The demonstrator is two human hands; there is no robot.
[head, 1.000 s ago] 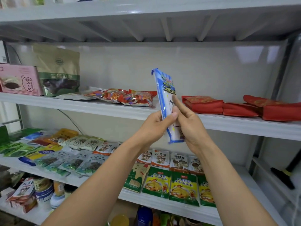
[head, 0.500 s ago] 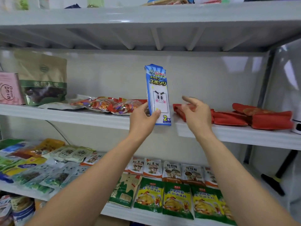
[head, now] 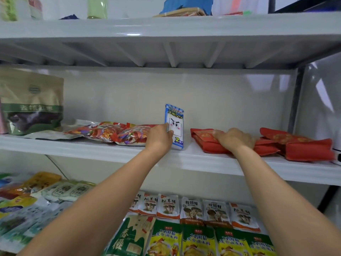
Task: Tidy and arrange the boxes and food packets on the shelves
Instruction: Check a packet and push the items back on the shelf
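Standing upright on the middle shelf (head: 110,150), the blue-and-white packet (head: 174,126) rests on its bottom edge near the shelf's front lip, its printed cartoon face turned toward the camera. The left hand (head: 160,137) grips this packet by its left edge, with the thumb laid on the printed front and the other fingers curled at its side. Just to the left of that hand lies a heap of colourful snack packets (head: 120,133), flat on the same shelf. Farther left a brown-and-green pouch (head: 31,102) stands against the back wall.

To the right of the upright packet, with a bare strip of shelf between them, lies the nearest red packet (head: 203,144). The right hand (head: 234,138) rests palm down on it, fingers stretched loosely over its top and not closed round it; the fingertips are blurred. More red packets (head: 306,148) lie beyond the hand, toward the right post.

On the lower shelf (head: 276,204), beneath the two forearms, a row of mushroom packets (head: 191,209) sits behind a row of green-and-yellow packets (head: 199,241)
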